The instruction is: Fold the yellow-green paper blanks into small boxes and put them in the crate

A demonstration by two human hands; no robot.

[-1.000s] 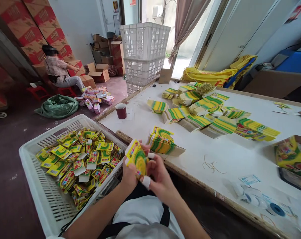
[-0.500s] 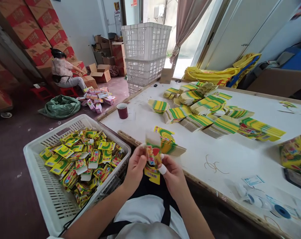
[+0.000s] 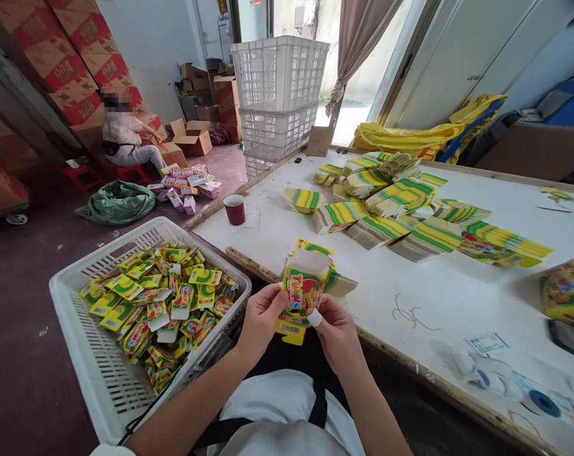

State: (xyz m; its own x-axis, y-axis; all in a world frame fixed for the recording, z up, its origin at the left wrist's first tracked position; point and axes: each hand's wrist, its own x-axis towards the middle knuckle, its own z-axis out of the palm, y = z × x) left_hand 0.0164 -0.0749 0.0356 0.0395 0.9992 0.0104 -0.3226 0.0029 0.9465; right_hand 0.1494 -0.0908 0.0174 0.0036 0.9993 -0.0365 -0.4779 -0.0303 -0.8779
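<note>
Between my two hands is a small printed carton (image 3: 302, 288), yellow, green and red, with a pale flap at its top and a yellow tab hanging below. My left hand (image 3: 262, 316) pinches its left edge. On the other side, my right hand (image 3: 333, 326), with a white wrap on one finger, grips the lower right edge. Behind the carton, more flat cartons (image 3: 343, 285) lie at the table's near edge. To my left stands a white plastic basket (image 3: 85, 373) holding many folded yellow-green cartons (image 3: 182, 297).
Stacks of flat cartons (image 3: 400, 196) cover the far part of the white table (image 3: 376, 297). A maroon cup (image 3: 234, 210) stands at its left edge; rubber bands (image 3: 412, 313) and a tape roll (image 3: 540, 402) lie to the right. Tall crates (image 3: 280, 76) stand behind. Another person (image 3: 125, 136) sits at the back left.
The carton has turned so that its printed front faces me and looks wider. Both hands stay on its sides. The view has shifted slightly.
</note>
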